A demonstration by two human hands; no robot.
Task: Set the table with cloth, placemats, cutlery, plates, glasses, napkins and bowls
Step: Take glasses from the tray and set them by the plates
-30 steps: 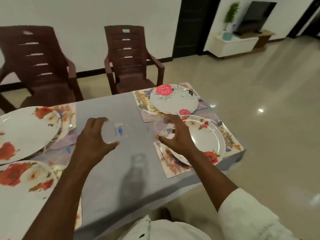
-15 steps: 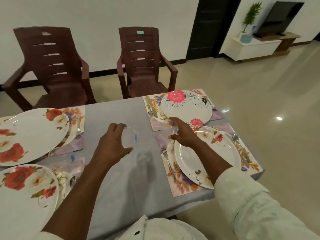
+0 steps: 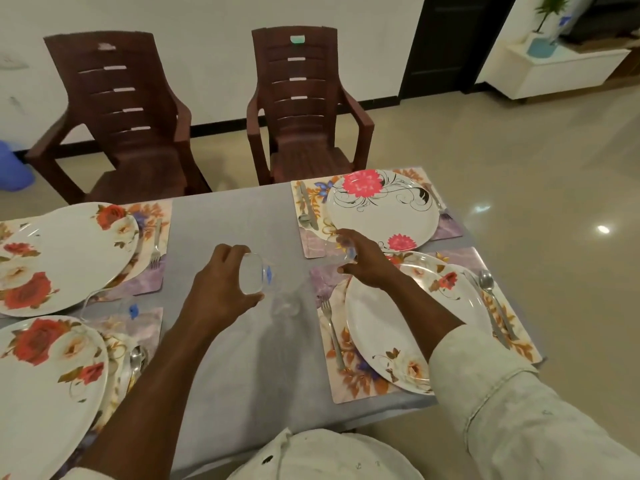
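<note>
Left hand [image 3: 221, 289] curled around a clear drinking glass with a small blue mark [image 3: 254, 279], held tilted above the grey tablecloth [image 3: 235, 233] mid-table, mouth or base toward camera, cannot tell which. Right hand [image 3: 367, 261] grips a second clear glass [image 3: 341, 249] from above, at the gap between the two right-side floral placemats; whether this glass touches the table is unclear. Hands apart, each holding its own glass.

Just right of right hand: near white plate with cream and red flowers [image 3: 408, 320] on its floral placemat [image 3: 360, 379], steel fork [image 3: 330, 327] on its left, steel spoon [image 3: 488, 285] on its right. Beyond the hand: white plate with pink flowers and black swirls [image 3: 381, 209] on another placemat, cutlery on both sides.

Left side: two large white plates with red roses [image 3: 65, 258] [image 3: 41, 382] on placemats, a fork [image 3: 156, 244] beside the far one, spoons beside the near one. A third clear glass with blue mark [image 3: 104, 306] stands between these two plates, well apart from the left hand.

Two brown plastic armchairs [image 3: 117, 126] [image 3: 304, 109] behind the table, against a white wall. Glossy beige floor on the right.
</note>
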